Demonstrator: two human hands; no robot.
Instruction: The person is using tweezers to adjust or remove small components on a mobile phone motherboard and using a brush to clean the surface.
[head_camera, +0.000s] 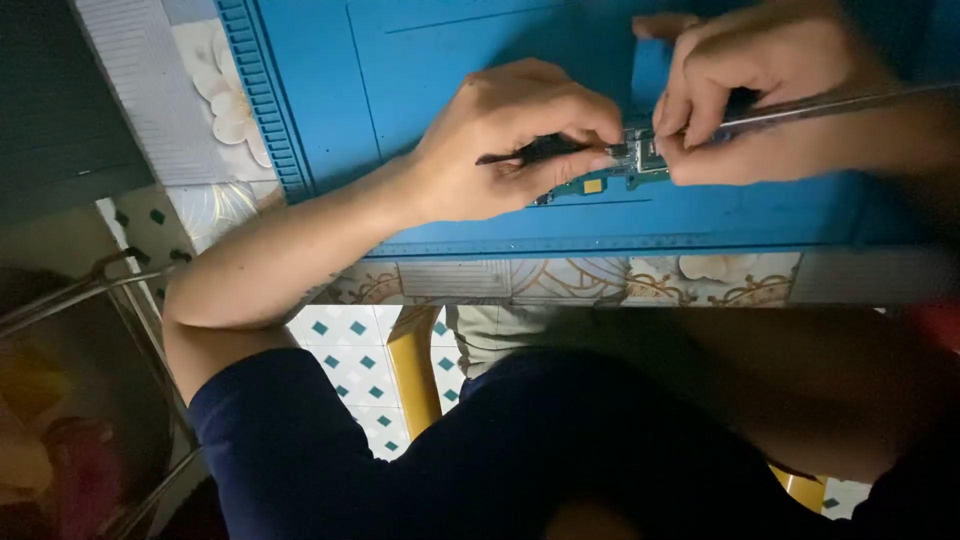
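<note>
A small green circuit board (598, 184) lies on a blue work mat (420, 60). My left hand (500, 140) rests on the mat just left of the board, with thumb and forefinger pinching a thin black tool (535, 152) whose tip points at the board's metal parts. My right hand (760, 85) is closed over the board's right end and holds a slim silver tool (850, 103) whose shaft runs off to the right. The fingertips of both hands almost meet above the board, hiding much of it.
The mat has a ridged border (262, 110) and lies on a table with a floral cover (650, 280). Below the table edge are a yellow stool leg (415, 370), white floor tiles with teal diamonds (345, 360) and a metal chair frame (90, 290) at the left.
</note>
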